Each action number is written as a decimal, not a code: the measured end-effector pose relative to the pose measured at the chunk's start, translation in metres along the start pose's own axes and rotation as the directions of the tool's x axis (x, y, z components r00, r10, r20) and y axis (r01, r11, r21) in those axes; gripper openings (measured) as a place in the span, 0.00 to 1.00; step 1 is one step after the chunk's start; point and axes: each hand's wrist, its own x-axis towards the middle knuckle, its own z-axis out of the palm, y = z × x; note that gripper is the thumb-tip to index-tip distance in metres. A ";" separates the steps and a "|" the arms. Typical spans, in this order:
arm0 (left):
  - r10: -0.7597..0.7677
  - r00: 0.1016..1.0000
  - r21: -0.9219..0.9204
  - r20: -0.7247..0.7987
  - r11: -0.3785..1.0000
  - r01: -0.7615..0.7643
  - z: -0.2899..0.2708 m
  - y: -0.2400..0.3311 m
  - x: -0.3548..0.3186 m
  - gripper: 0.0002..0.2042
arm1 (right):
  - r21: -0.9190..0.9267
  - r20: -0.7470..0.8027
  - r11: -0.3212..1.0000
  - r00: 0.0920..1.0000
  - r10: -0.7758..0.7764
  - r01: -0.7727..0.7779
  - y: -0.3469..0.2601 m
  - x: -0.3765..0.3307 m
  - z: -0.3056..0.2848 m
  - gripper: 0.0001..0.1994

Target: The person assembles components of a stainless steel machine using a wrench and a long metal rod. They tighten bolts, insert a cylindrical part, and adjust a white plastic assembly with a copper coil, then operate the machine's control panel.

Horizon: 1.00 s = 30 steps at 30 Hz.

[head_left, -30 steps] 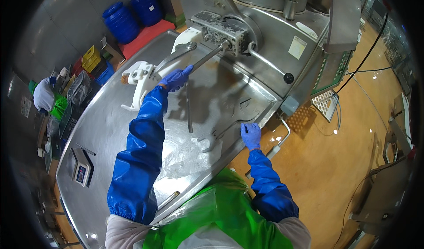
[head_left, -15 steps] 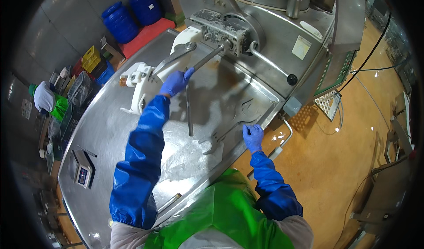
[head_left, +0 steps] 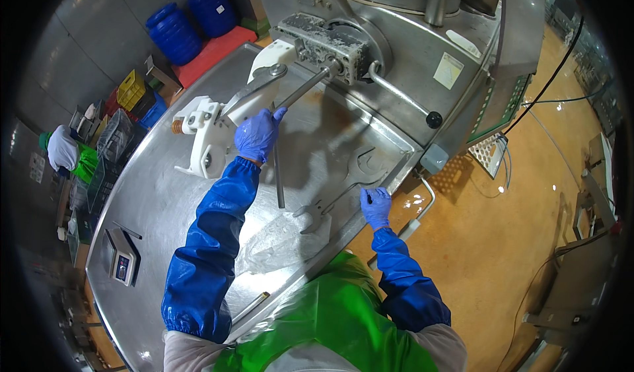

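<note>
My left hand [head_left: 256,136], in a blue-violet glove, is closed around the lower end of a steel rod [head_left: 302,89] that juts from the machine [head_left: 413,62]. Its thumb lies along the rod. Below that hand a thin metal bar [head_left: 279,184] slants down over the table. Beside it on the left is a white bracket-like part [head_left: 201,134] with bolts and a copper-coloured coil. My right hand [head_left: 376,208], gloved alike, is curled closed over the table's right edge; what its fingers hold, if anything, cannot be made out. A flat hooked metal tool [head_left: 309,219] lies near it on clear plastic film [head_left: 281,245].
The steel table [head_left: 158,194] has a raised rim and holds a small scale [head_left: 121,256] at left. A black-knobbed lever [head_left: 403,97] sticks out from the machine. Blue drums [head_left: 173,34], crates and a person in a green apron [head_left: 79,154] are at far left. Cables cross the orange floor [head_left: 475,266].
My left hand has slid slightly down along the rod, and its wrist has turned. My right hand stays closed in nearly the same place.
</note>
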 end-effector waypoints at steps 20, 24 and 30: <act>0.285 0.930 -0.532 0.230 0.838 -0.125 0.052 0.095 0.161 0.11 | 0.076 0.089 0.993 0.992 0.085 -0.092 -0.004 0.001 0.000 0.14; 0.239 0.802 -0.607 0.547 0.774 0.183 0.032 0.112 0.157 0.12 | 0.070 0.039 0.988 0.990 0.133 -0.136 0.002 -0.002 -0.004 0.13; 0.164 0.924 -0.429 0.345 0.904 0.000 0.032 0.111 0.154 0.15 | 0.091 0.077 0.987 0.989 0.122 -0.129 0.002 0.000 -0.001 0.13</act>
